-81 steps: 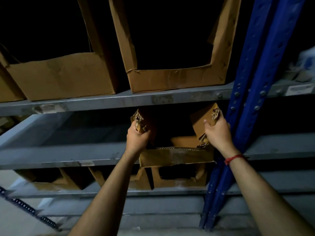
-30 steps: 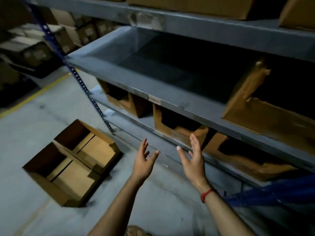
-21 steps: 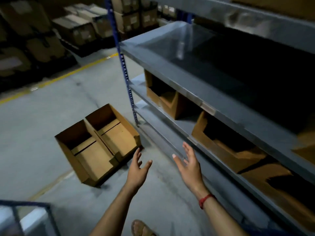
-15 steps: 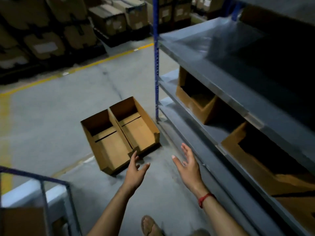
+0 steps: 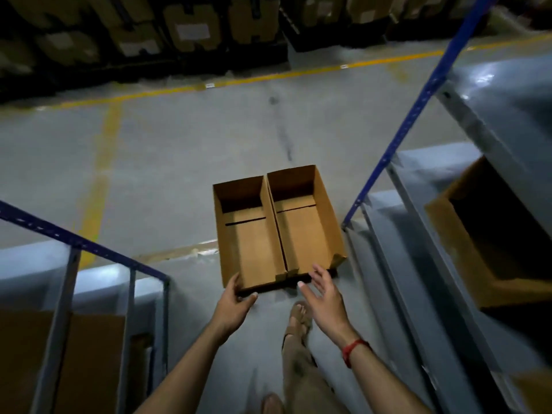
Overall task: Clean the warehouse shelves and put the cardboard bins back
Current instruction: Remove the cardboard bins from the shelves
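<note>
Reaching nearer, left hand (image 5: 231,306) seemingly gripping cardboard bins (image 5: 254,249), right hand (image 5: 324,297) spread

The two cardboard bins (image 5: 254,249) on the floor are plain tan-brown, a bit darker in the shadowed ends. The floor (image 5: 179,150) is dull grey concrete with yellow painted lines (image 5: 98,180), kinda worn. The rack uprights (image 5: 397,141) are bright blue with a row of little punched holes, and the shelves (image 5: 424,279) are flat grey. There's a red wristband (image 5: 353,352) on the right wrist. The stacked boxes (image 5: 254,22) at the back are brown with pale labels (image 5: 192,32).
</note>
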The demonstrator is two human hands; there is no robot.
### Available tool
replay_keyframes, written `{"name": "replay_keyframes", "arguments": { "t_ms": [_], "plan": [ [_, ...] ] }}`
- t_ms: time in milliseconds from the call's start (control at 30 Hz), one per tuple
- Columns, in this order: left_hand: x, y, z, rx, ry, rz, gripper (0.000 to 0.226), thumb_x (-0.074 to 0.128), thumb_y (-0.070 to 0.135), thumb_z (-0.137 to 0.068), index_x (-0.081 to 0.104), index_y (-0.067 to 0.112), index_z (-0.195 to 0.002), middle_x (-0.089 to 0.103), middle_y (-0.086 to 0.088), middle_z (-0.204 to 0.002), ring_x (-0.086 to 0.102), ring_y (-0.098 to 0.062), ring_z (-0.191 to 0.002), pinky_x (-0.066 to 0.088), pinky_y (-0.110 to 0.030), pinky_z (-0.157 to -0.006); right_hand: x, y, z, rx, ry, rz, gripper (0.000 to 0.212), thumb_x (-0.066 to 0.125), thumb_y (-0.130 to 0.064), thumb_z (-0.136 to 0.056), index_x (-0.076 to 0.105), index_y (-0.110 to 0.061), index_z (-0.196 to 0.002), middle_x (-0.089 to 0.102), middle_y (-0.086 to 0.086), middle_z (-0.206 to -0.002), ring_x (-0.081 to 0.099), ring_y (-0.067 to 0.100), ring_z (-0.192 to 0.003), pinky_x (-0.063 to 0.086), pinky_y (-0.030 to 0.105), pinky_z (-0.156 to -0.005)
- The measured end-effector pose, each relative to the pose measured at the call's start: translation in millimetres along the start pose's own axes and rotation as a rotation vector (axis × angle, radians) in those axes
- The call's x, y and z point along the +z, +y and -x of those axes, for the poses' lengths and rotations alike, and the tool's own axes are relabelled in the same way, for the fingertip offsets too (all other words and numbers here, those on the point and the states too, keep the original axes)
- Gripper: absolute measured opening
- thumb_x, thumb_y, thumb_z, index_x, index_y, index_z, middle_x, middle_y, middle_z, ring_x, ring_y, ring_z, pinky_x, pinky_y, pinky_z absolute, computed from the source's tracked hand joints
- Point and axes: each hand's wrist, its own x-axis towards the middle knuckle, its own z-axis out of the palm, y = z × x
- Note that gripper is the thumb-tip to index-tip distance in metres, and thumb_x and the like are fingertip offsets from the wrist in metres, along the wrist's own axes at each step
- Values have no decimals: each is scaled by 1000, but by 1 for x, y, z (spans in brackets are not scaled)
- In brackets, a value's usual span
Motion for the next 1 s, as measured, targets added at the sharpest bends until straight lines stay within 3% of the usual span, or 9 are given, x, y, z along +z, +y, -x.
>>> {"name": "replay_keyframes", "arguments": {
  "t_ms": [100, 333, 433, 500, 600, 733, 867, 933, 1000],
  "plan": [
    [-22, 2, -29, -106, 37, -18, 79, 67, 29, -95, 20, 23, -158, 42, -10, -153, 48, -30, -134, 44, -45, -109, 12, -13, -47, 99, -84, 10, 63, 65, -28, -95, 35, -21, -150, 46, 5, -149, 49, 16, -130, 44, 33, -107],
    [-46, -17, -98, -232, 43, -10, 76, 65, 24, -96, 21, 19, -157, 40, -14, -153, 44, -33, -136, 45, -41, -105, 45, -7, -142, 236, -272, 210, 63, 65, -29, -95, 35, -20, -150, 45, 7, -149, 48, 21, -133, 41, 30, -106],
    [-47, -40, -140, -319, 18, -24, 76, 65, 24, -96, 20, 18, -157, 39, -15, -154, 43, -34, -138, 42, -40, -107, 58, 16, -189, 284, -284, 306, 66, 65, -31, -95, 34, -20, -151, 47, 7, -148, 48, 22, -132, 40, 32, -108],
    [-44, -55, -174, -337, 7, -32, 76, 65, 26, -96, 20, 19, -157, 40, -14, -154, 42, -34, -138, 41, -41, -109, 70, 36, -221, 304, -286, 364, 65, 66, -31, -94, 35, -20, -151, 48, 6, -147, 52, 18, -123, 43, 28, -103],
    [-44, -97, -248, -281, -54, -120, 69, 65, 22, -96, 26, 15, -153, 46, -1, -139, 46, -30, -134, 41, -31, -102, 92, 77, -276, 315, -272, 426, 64, 63, -28, -96, 33, -16, -151, 50, 4, -146, 53, 18, -122, 41, 24, -100],
    [-46, -167, -340, -368, -62, -265, 81, 68, 28, -94, 21, 13, -157, 31, -14, -160, 34, -32, -145, 32, -41, -117, 115, 136, -336, 360, -218, 479, 60, 62, -21, -97, 36, -8, -149, 53, 9, -143, 50, 23, -131, 37, 22, -102],
    [-34, -215, -396, -471, -29, -237, 100, 71, 30, -92, 0, 15, -160, 22, -16, -163, 28, -34, -148, 31, -46, -117, 137, 182, -379, 400, -243, 531, 56, 63, -21, -96, 41, -7, -146, 59, 5, -132, 54, 22, -125, 40, 27, -103],
    [-22, -237, -418, -528, -21, -163, 107, 72, 25, -91, -11, 18, -158, 21, -17, -163, 29, -35, -147, 31, -47, -117, 145, 212, -397, 399, -239, 570, 57, 64, -31, -92, 46, -13, -142, 60, 3, -129, 57, 23, -121, 44, 35, -106],
    [-13, -258, -433, -603, -34, -93, 103, 71, 25, -92, -8, 22, -158, 29, -17, -160, 36, -37, -143, 36, -51, -115, 153, 235, -405, 356, -181, 668, 59, 62, -35, -90, 46, -12, -142, 60, 11, -131, 57, 30, -120, 47, 43, -104]
  ]
}}
